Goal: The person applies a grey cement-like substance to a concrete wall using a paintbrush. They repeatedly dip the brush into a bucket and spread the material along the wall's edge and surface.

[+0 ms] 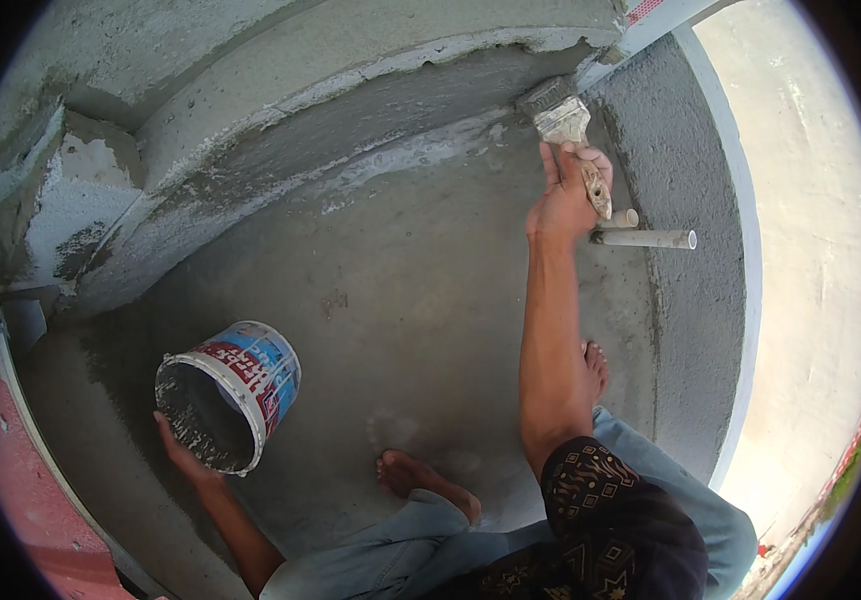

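My right hand [563, 205] is closed round the handle of a wide, cement-caked brush [563, 122]. Its grey bristles press into the far right corner, where the low wall meets the floor. At the lower left, my left hand [186, 455] grips the near side of a white plastic bucket [269, 385] with a blue and red label. The bucket leans toward me, its mouth facing the lower left. Grey slurry [201, 405] coats its inside; how full it is I cannot tell. Part of the left hand's grip is hidden behind the rim.
Two short pale pipes [646, 238] stick out near the right wall [691, 170], below my right hand. A rough ledge [371, 85] curves along the back, ending in a block [86, 200] at left. My bare feet stand on the grey concrete floor [401, 280].
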`<action>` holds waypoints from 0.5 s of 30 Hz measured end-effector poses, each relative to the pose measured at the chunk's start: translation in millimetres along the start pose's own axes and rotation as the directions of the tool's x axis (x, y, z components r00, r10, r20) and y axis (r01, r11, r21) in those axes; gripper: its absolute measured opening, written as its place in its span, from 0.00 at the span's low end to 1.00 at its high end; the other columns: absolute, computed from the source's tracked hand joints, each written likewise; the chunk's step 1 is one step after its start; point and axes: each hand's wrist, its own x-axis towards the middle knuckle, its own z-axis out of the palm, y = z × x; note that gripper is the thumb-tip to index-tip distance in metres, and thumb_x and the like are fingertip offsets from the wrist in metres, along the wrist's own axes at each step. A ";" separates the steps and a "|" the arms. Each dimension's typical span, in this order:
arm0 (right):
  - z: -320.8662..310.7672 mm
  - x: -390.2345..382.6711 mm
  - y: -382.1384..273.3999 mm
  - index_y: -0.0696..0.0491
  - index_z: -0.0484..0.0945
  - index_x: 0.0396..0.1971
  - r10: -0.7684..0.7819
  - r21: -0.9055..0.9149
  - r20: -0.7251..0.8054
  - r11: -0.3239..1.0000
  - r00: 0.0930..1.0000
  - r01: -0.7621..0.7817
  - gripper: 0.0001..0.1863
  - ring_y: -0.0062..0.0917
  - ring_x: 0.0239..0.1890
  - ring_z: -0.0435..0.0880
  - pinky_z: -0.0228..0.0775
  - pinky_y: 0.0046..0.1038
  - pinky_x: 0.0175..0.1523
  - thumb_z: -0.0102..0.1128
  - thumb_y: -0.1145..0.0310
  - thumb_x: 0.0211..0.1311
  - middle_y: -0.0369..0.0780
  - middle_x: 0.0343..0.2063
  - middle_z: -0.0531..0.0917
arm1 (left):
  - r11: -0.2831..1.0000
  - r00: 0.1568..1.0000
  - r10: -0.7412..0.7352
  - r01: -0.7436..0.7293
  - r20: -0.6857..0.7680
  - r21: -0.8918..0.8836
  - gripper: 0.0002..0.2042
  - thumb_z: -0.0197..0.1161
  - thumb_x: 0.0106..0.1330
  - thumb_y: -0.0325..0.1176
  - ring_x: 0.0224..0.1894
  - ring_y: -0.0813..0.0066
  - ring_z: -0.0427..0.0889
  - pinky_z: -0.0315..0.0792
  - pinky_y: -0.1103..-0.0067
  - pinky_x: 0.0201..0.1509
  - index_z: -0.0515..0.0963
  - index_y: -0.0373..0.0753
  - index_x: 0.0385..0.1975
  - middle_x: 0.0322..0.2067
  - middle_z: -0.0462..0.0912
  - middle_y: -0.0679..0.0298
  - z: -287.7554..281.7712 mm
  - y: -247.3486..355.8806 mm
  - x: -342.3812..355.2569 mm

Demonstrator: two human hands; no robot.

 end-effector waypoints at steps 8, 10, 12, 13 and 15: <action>72.3 -106.2 77.5 0.56 0.77 0.38 -0.407 -0.441 0.248 0.760 0.879 0.477 0.08 0.51 0.69 0.71 0.74 0.44 0.63 0.70 0.79 0.68 0.57 0.66 0.68 | 1.000 1.000 0.003 -0.003 -0.006 -0.006 0.38 0.55 0.79 0.61 0.71 0.51 0.74 0.70 0.57 0.75 0.68 0.33 0.74 0.73 0.70 0.50 10.2 2.3 -4.9; 94.5 -136.2 83.7 0.58 0.77 0.38 -0.410 -0.471 0.281 0.729 0.868 0.497 0.11 0.59 0.72 0.67 0.73 0.49 0.65 0.74 0.73 0.68 0.59 0.68 0.63 | 1.000 1.000 0.005 -0.005 0.019 0.003 0.37 0.54 0.79 0.62 0.71 0.50 0.74 0.71 0.55 0.74 0.68 0.35 0.74 0.73 0.70 0.49 8.7 1.6 -1.5; 116.0 -165.8 97.8 0.60 0.76 0.37 -0.392 -0.438 0.294 0.755 0.872 0.487 0.15 0.65 0.74 0.62 0.70 0.56 0.67 0.74 0.66 0.69 0.61 0.69 0.58 | 1.000 1.000 0.013 -0.013 0.012 0.014 0.37 0.54 0.79 0.62 0.71 0.50 0.74 0.72 0.55 0.74 0.68 0.35 0.74 0.73 0.70 0.49 5.5 3.2 -2.1; 122.3 -176.9 103.2 0.61 0.76 0.37 -0.385 -0.427 0.301 0.764 0.873 0.484 0.18 0.68 0.75 0.60 0.68 0.59 0.68 0.75 0.63 0.70 0.61 0.69 0.56 | 1.000 1.000 0.010 -0.011 0.012 0.020 0.37 0.54 0.79 0.62 0.71 0.50 0.74 0.72 0.55 0.74 0.68 0.35 0.74 0.73 0.70 0.49 5.8 3.4 -2.1; 130.0 -197.7 110.0 0.62 0.75 0.37 -0.377 -0.470 0.332 0.729 0.865 0.498 0.21 0.70 0.76 0.56 0.64 0.65 0.69 0.73 0.58 0.71 0.62 0.69 0.56 | 1.000 1.000 0.002 -0.002 0.003 0.007 0.37 0.54 0.79 0.61 0.71 0.51 0.75 0.71 0.57 0.74 0.68 0.34 0.74 0.72 0.71 0.50 8.6 3.5 -5.4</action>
